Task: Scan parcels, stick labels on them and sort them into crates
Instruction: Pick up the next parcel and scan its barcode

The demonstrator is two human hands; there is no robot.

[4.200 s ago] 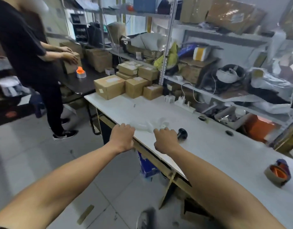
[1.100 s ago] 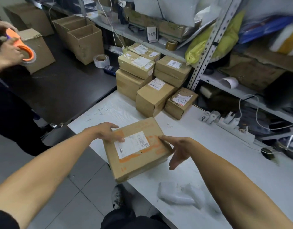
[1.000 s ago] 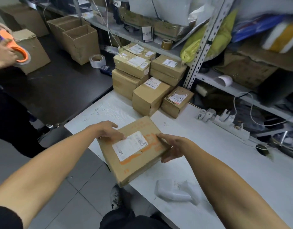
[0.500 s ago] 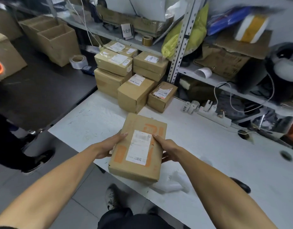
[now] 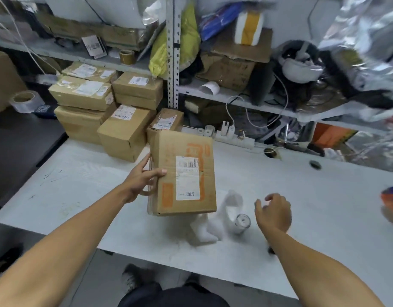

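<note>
Cardboard parcel (image 5: 184, 173), label up, was held above the white table (image 5: 301, 196), gripped along its nine-o'clock edge by our left hand (image 5: 142, 180). Our right hand (image 5: 274, 212) hovered at three o'clock, fingers loosely curled, holding nothing, beside a white scanner (image 5: 215, 220).

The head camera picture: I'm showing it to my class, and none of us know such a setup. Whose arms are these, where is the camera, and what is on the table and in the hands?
There is no machine here. A person wears a wide-angle camera on the head, looking forward and down, so the two arms are their own. The left hand grips a cardboard parcel by its side edge, printed label facing up, above the white table. The right hand holds nothing and hangs over a white handheld scanner lying on the table. At the back left stands a stack of more labelled boxes, with a power strip beside them. Cluttered shelves rise behind.
</note>
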